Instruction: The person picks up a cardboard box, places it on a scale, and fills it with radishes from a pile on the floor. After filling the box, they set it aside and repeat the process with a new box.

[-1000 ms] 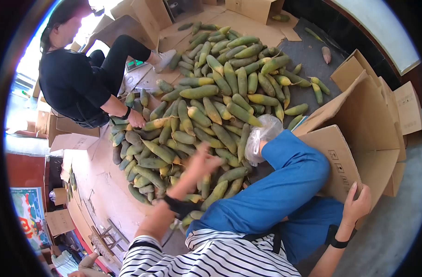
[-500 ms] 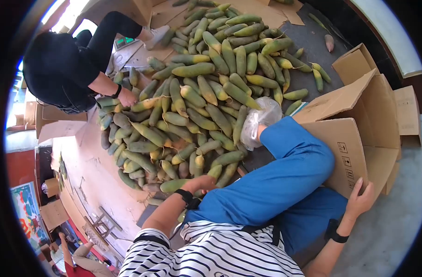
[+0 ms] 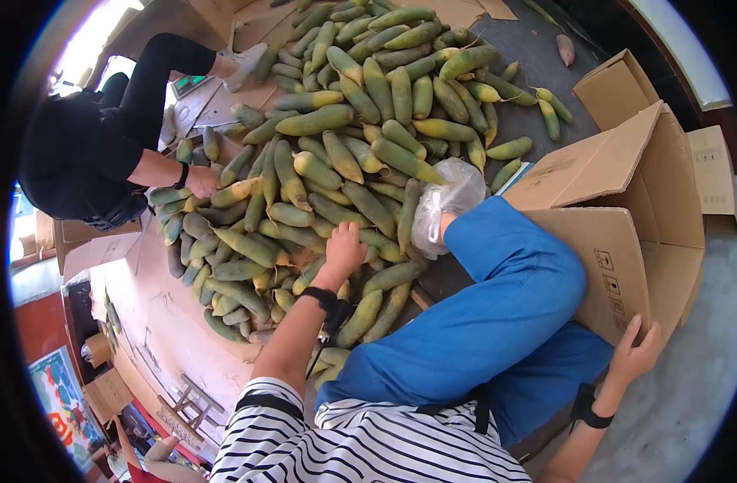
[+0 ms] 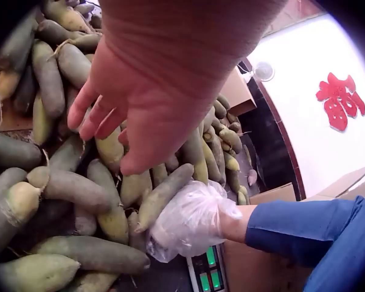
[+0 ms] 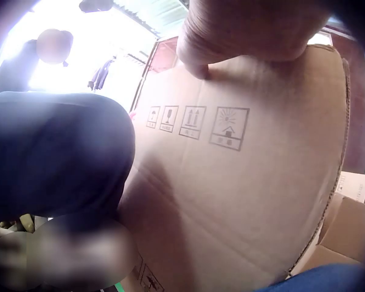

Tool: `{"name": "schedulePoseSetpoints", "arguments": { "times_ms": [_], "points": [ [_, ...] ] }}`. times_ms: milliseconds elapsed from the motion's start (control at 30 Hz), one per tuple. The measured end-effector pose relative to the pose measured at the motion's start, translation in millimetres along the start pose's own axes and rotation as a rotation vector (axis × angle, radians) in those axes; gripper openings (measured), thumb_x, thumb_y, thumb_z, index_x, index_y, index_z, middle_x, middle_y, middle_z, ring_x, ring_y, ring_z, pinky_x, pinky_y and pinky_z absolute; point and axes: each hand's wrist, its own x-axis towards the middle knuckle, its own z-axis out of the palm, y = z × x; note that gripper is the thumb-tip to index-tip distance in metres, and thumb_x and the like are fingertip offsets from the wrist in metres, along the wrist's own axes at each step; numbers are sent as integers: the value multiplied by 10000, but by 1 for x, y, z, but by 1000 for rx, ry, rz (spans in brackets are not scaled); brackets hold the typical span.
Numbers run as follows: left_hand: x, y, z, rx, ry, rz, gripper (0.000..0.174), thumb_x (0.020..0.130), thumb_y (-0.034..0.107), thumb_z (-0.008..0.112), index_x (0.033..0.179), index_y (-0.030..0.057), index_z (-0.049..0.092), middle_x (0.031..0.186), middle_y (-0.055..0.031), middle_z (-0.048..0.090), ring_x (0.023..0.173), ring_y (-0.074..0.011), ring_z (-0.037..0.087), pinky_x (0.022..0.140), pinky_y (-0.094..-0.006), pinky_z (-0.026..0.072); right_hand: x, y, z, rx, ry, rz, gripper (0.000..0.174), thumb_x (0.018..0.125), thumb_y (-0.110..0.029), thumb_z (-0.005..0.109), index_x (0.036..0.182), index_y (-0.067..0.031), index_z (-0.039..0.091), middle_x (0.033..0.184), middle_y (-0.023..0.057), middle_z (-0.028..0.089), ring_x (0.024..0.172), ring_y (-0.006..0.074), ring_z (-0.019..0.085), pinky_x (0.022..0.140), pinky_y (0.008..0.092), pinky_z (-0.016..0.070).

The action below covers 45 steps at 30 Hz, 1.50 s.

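Note:
Over a large heap of long green radishes (image 3: 312, 121), my left hand (image 3: 344, 251) reaches out. Its fingers hang loosely curled above the radishes in the left wrist view, with nothing between fingers and thumb (image 4: 137, 164). My right hand (image 3: 636, 354) grips the edge of a cardboard box flap (image 3: 582, 262) at my right side. From the right wrist, the thumb (image 5: 198, 67) lies against the printed face of the cardboard, and the other fingers are largely hidden.
A clear plastic bag (image 3: 445, 211) wraps my foot beside the heap, with a green-lit scale (image 4: 208, 267) near it. Across the heap sits another person in black (image 3: 78, 161), one hand on the radishes. More cardboard boxes (image 3: 711, 173) stand at the right.
My left hand swept back toward my lap, then forward over the heap again. The right hand stays at the box flap. The view has shifted, with the heap moving left and up.

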Motion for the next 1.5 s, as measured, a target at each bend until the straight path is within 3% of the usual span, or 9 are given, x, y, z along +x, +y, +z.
{"name": "schedulePoseSetpoints", "arguments": {
  "times_ms": [300,500,633,800,967,1067,1200,1333,1500],
  "points": [
    [132,44,-9,190,390,141,487,718,143,630,1175,25,508,1356,-182,430,1255,-329,412,951,-467,393,2,2,-4,56,-112,74,283,904,-244,580,981,27,555,835,162,590,762,336,566,663,392,440],
    [199,56,-34,353,110,185,850,654,193,799,1385,82,379,1431,-156,358,1276,-349,406,964,-462,414,2,3,-6,84,-140,94,290,897,-251,562,971,29,554,834,165,577,737,326,563,640,380,432],
    [212,52,-25,320,-42,95,698,662,189,797,1262,81,457,1245,-172,464,1051,-337,567,817,-430,508,5,2,-6,92,-121,77,281,890,-246,560,963,25,558,827,152,571,724,320,554,635,376,431],
    [179,59,-18,403,-65,148,627,666,391,772,1131,64,509,1035,-170,556,868,-348,628,755,-431,525,4,-4,-2,39,-44,73,256,878,-239,579,936,11,562,810,141,563,718,317,551,634,381,429],
    [94,27,17,-175,-388,-217,689,680,590,682,958,-40,646,919,-256,659,936,-376,635,821,-426,496,11,-5,-6,89,-80,28,251,858,-237,604,922,3,566,794,146,559,724,341,552,640,394,429],
    [16,20,6,-521,-555,-429,541,738,508,715,848,-15,637,617,-76,592,459,-138,544,440,-288,447,13,-9,-8,103,-61,11,235,837,-228,620,907,-10,571,783,139,558,714,342,550,634,392,430],
    [-63,-2,-6,-782,-628,-737,461,765,435,718,897,7,609,626,-21,514,466,-116,487,391,-256,369,15,-9,-7,85,-1,-38,204,802,-226,650,852,-45,569,752,106,557,699,312,560,611,395,421],
    [-90,0,-43,-666,-550,-663,415,793,403,701,880,5,622,663,-22,556,495,-99,490,414,-253,365,19,-9,-7,98,96,-101,218,793,-249,669,837,-61,569,729,88,554,665,288,552,588,389,409],
    [-86,82,-127,-897,-99,-213,333,828,267,675,988,-12,591,719,-8,571,567,-77,497,495,-235,392,15,-9,-10,106,135,-82,226,790,-270,674,808,-77,559,724,73,553,658,268,548,585,370,403]
  ]
}}
